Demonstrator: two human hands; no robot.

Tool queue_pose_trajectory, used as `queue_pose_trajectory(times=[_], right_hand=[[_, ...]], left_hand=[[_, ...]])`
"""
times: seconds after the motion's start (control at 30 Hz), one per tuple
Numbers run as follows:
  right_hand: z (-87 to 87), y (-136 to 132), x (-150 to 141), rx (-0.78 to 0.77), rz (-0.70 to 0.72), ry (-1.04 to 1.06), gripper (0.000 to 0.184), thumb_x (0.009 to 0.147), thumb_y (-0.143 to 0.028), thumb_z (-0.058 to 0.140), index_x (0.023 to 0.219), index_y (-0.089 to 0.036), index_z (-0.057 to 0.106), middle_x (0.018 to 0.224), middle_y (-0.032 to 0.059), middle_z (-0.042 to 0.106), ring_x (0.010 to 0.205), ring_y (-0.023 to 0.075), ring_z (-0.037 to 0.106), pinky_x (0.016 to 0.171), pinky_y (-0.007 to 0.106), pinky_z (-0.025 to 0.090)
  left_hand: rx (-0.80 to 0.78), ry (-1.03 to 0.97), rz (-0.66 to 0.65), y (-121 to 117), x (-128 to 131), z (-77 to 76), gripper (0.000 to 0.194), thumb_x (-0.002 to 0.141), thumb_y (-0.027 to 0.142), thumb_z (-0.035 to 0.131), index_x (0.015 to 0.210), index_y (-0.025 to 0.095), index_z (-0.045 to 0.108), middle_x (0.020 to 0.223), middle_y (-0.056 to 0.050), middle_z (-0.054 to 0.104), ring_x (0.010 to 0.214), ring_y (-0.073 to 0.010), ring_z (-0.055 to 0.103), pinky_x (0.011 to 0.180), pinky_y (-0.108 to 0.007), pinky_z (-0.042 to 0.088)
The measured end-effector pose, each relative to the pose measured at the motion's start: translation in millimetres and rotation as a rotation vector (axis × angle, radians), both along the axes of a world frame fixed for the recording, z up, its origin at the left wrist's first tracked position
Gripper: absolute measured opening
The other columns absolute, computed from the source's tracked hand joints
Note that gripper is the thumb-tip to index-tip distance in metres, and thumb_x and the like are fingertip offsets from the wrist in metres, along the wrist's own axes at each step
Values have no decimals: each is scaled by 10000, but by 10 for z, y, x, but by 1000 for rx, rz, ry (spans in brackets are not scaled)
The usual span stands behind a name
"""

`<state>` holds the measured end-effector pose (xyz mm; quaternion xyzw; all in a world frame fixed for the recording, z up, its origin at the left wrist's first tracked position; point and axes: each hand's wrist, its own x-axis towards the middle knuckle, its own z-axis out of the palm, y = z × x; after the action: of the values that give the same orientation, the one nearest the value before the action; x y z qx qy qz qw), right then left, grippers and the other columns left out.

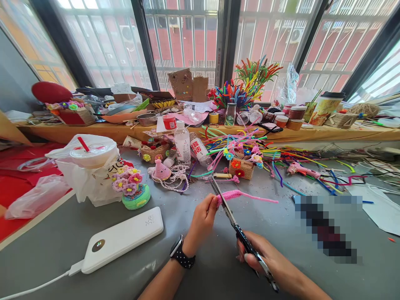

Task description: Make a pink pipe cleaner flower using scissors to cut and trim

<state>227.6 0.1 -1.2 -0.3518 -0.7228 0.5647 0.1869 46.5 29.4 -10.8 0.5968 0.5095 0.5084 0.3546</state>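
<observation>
Grey tabletop (212,271), white power bank (125,239) at left. Right hand (264,254): fingers clamped on handles of scissors (240,234). Left hand (201,218): fingers pinched on one end of pink stem (233,194). Stem held above tabletop, tail pointing right, blades crossing beside fingertips; can't tell if they touch it.

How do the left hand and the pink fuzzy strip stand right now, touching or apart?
Touching. The head view shows the left hand pinching one end of the pink fuzzy strip between thumb and finger.
</observation>
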Motion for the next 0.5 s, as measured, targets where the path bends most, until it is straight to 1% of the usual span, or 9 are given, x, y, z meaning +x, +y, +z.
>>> queue_pose_trajectory(times=[0.17, 0.27, 0.4, 0.5], right_hand=[[-39, 19, -40, 70, -26, 14, 475, 678, -634, 426, 653, -159, 413, 604, -25, 378, 559, 104, 340, 529, 220, 334], [-52, 30, -42, 46, -28, 35, 492, 651, -651, 445, 643, -160, 421, 613, -24, 374, 574, 107, 348, 560, 229, 364], [-34, 52, -5, -36, 10, 67, 525, 647, -680, 414, 697, -158, 441, 643, -18, 394, 587, 112, 370, 590, 246, 391], [-8, 70, 13, -19, 18, 63, 536, 635, -689, 417, 700, -158, 447, 650, -15, 406, 592, 115, 377, 608, 260, 402]], left_hand=[[-27, -11, -24, 0, -13, 3, 313, 836, 410, 313, 611, 195, 343, 567, 53, 318, 492, -85, 285, 437, -197, 260], [-35, -14, -32, -1, -25, 28, 316, 835, 409, 317, 603, 195, 340, 559, 56, 301, 480, -82, 272, 431, -197, 252], [-17, 34, -34, -5, -38, 71, 321, 834, 399, 319, 589, 193, 344, 545, 57, 298, 474, -83, 274, 432, -204, 245], [-6, 73, -46, -9, -45, 94, 321, 833, 394, 319, 587, 191, 354, 539, 57, 307, 475, -85, 281, 442, -209, 244]])
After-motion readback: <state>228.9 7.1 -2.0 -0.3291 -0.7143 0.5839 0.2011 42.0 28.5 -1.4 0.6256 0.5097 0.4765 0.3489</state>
